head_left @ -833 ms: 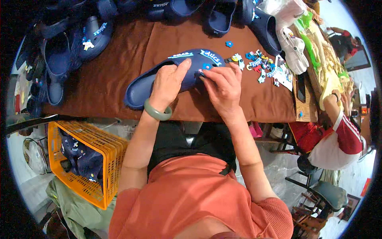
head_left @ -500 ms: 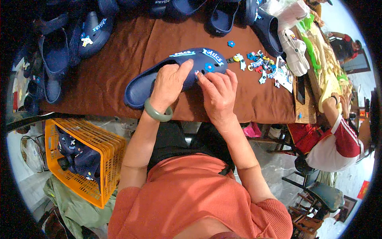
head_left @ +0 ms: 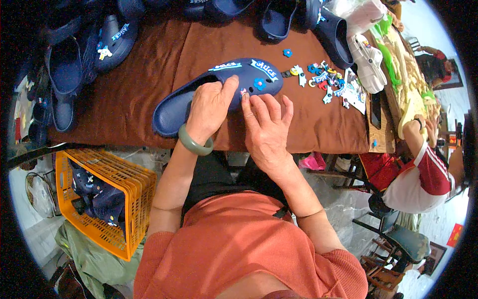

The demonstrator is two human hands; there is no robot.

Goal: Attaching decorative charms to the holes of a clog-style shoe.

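Several navy clogs (head_left: 117, 42) aside, left of and beyond the worked clog (head_left: 172, 114), and an orange crate (head_left: 130, 219) aside, below and left of it, handling just one piece of footwear. Holding the worked clog aslant near the edge of the brown-covered counter (head_left: 124, 107), toe pointing up and right. Gripping at the worked clog's opening with the left hand (head_left: 211, 107), thumb lying over the upper, remaining fingers mostly hidden. Setting the right hand (head_left: 269, 132) just below the worked clog's front, leftmost fingertip touching or nearly touching a small pale charm (head_left: 243, 92) on its side; spreading the other fingers, apparently closing on nothing. Showing a blue flower charm (head_left: 259, 84) and a banner charm (head_left: 264, 70) toward the worked clog's toe. Having loose charms (head_left: 327, 77) right of that toe, a white clog (head_left: 367, 65) farther right, and a co-worker's forearm (head_left: 412, 131) well apart, rightmost. Risking, as a judgement, a poorly seated charm popping out, from pressing off centre. Risking also a rolling or sliding worked clog, from slackening the left grip while pushing on its low side. Possibly scattering the loose charms, from swinging the right wrist wide.
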